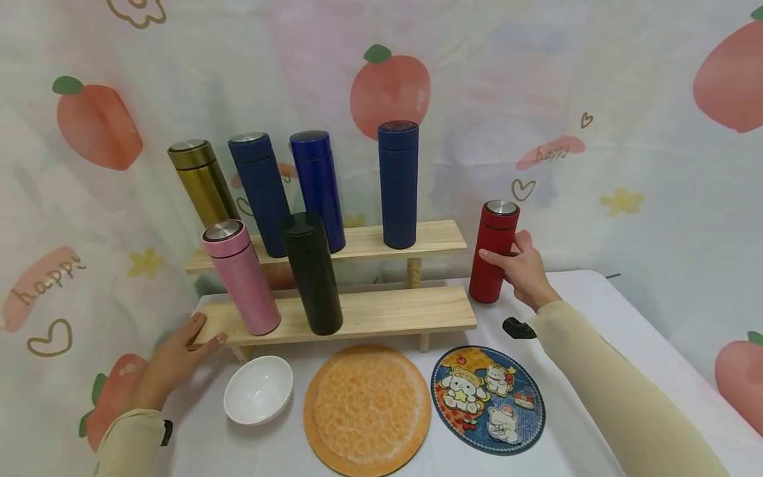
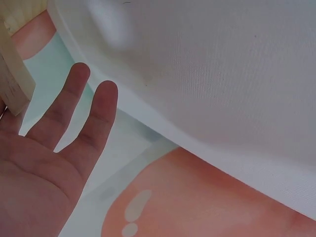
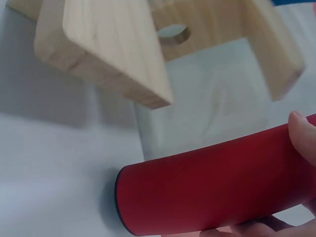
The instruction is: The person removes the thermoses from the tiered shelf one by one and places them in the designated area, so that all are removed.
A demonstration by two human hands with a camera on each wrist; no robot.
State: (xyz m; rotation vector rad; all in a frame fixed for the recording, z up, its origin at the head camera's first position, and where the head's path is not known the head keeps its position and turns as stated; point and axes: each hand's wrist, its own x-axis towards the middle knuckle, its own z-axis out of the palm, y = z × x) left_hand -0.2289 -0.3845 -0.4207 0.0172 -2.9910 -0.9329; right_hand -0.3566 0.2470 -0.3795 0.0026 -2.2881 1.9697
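Observation:
My right hand grips a red insulated bottle with a silver-topped lid, upright just right of the two-tier wooden stand. In the right wrist view, the bottle's base is close over the white table beside the stand's end. My left hand holds the left end of the lower shelf between thumb and forefinger; two other fingers stretch out straight in the left wrist view. On the lower tier are a pink bottle and a black bottle.
The upper tier bears a gold bottle and several blue bottles. In front lie a white bowl, a round orange mat and a round denim-patterned mat. A fruit-print cloth hangs behind.

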